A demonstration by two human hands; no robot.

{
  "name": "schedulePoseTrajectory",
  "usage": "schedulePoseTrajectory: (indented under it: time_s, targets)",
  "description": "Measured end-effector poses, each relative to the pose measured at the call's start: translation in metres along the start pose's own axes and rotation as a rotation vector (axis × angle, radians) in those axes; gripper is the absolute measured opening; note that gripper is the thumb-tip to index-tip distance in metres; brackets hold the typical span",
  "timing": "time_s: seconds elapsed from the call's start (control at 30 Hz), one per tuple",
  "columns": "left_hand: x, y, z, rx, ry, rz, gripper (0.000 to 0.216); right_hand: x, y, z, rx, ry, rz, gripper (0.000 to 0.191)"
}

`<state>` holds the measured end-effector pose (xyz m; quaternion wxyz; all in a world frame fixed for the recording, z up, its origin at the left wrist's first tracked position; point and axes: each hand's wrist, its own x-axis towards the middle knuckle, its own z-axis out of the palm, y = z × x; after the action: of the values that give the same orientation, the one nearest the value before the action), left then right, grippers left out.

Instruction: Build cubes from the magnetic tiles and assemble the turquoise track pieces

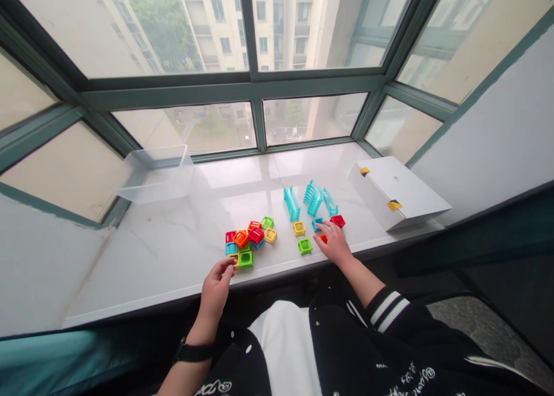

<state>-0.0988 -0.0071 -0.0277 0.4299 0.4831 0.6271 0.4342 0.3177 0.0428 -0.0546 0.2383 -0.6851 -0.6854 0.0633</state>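
Observation:
My left hand (217, 283) is at the near side of a pile of coloured plastic blocks, its fingers closed on a yellow block (234, 261). Beside that block lies a green block (246, 260), with a red block (255, 235) and several others heaped behind. My right hand (336, 243) reaches over the smaller group, thumb and fingers apart. Its fingertips touch a blue block (317, 223), and a red-orange block (323, 239) is partly hidden under the hand. Close by are a yellow block (299, 228), a green block (305, 246) and a dark red block (337, 220).
Behind the blocks lie translucent turquoise track pieces: a straight one (291, 204), a curved one (313, 198) and a narrow one (330, 201). A clear plastic bin (158, 179) stands at the back left of the marble sill (173, 269). A white box (398, 191) sits at the right.

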Motion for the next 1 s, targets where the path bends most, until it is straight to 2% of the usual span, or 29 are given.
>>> schedulePoseTrajectory:
  time_s: [0.13,0.27,0.37,0.43,0.53,0.63,0.7,0.8,1.0]
  targets:
    - [0.002,-0.003,-0.002,0.166,0.037,0.082,0.038,-0.004,-0.016,-0.012,0.169,0.094,-0.172,0.038]
    - [0.005,-0.012,-0.005,0.458,0.041,0.323,0.033,-0.005,-0.044,-0.026,0.318,0.215,-0.288,0.032]
    - [0.007,-0.022,-0.003,0.616,0.008,0.435,0.036,-0.004,-0.067,-0.028,0.421,0.225,-0.350,0.028]
    - [0.008,-0.029,-0.001,0.664,-0.026,0.466,0.039,-0.003,-0.085,-0.023,0.494,0.160,-0.399,0.029]
    - [0.008,-0.037,0.003,0.682,-0.077,0.481,0.044,-0.002,-0.115,-0.006,0.518,-0.044,-0.462,0.030]
    - [0.007,-0.041,0.005,0.687,-0.105,0.482,0.048,-0.002,-0.142,0.016,0.388,-0.333,-0.505,0.028]
    - [0.007,-0.042,0.005,0.689,-0.111,0.482,0.050,-0.001,-0.156,0.027,0.292,-0.464,-0.512,0.033]
    - [0.007,-0.043,0.003,0.691,-0.123,0.473,0.051,0.001,-0.168,0.038,0.205,-0.552,-0.490,0.040]
    - [0.008,-0.043,0.003,0.698,-0.129,0.445,0.049,0.007,-0.180,0.048,0.119,-0.617,-0.510,0.050]
